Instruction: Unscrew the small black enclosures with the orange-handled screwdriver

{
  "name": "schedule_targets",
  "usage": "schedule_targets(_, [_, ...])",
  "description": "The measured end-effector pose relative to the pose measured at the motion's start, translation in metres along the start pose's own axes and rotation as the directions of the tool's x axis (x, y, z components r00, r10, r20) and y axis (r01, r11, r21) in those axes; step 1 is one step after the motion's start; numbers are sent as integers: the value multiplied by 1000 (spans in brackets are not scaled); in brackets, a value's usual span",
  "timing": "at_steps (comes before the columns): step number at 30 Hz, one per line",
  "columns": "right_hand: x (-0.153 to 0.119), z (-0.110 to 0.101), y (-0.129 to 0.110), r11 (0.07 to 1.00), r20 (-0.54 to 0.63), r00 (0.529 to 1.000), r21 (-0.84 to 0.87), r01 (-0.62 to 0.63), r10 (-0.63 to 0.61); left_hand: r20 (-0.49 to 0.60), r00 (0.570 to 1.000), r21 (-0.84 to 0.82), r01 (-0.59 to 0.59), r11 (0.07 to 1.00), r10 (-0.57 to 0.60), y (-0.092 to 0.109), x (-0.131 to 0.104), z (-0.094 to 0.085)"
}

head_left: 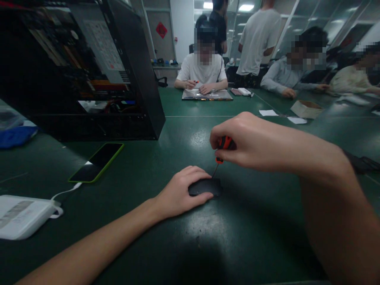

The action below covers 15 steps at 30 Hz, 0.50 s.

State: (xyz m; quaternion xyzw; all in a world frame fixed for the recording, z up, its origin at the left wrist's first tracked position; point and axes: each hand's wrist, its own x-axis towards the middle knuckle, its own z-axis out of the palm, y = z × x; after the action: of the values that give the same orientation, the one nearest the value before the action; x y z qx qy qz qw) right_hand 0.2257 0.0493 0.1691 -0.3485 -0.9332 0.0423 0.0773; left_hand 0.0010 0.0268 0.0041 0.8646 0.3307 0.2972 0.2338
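A dark computer mouse (205, 187) lies on the green tabletop, and my left hand (185, 188) grips it from the left, thumb along the near side and fingers along the far side. Above and to the right, my right hand (237, 140) is closed around the red and black handle of a screwdriver (219, 160). The thin shaft slants down and left. Its tip meets the far edge of the mouse beside my left fingertips; the exact contact point is too small to make out.
An open black computer case (148, 79) stands at the back left. Nearby lie a phone (96, 162) in a green case and a white power bank (25, 215) joined by a cable. Across the table a person (202, 71) works on a flat panel (208, 94). An open box (306, 109) sits further right.
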Motion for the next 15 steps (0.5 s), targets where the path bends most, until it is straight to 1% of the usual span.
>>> schedule_targets(4, [3,-2,5,995,73,993,13,-97,96,-4,1000,-13,-9,1000,9,0,-1,0])
schedule_targets(9, [7,-2,13,986,97,981,-25,-165,166,-2,1000,-6,-15,1000,15,-1,-1,1])
schedule_targets(11, [9,-1,17,978,118,971,-24,-206,207,15,1000,-8,-17,1000,17,-2,-1,1])
schedule_targets(15, [11,-1,23,954,186,940,36,-298,286,17,1000,-18,-13,1000,13,-2,-1,0])
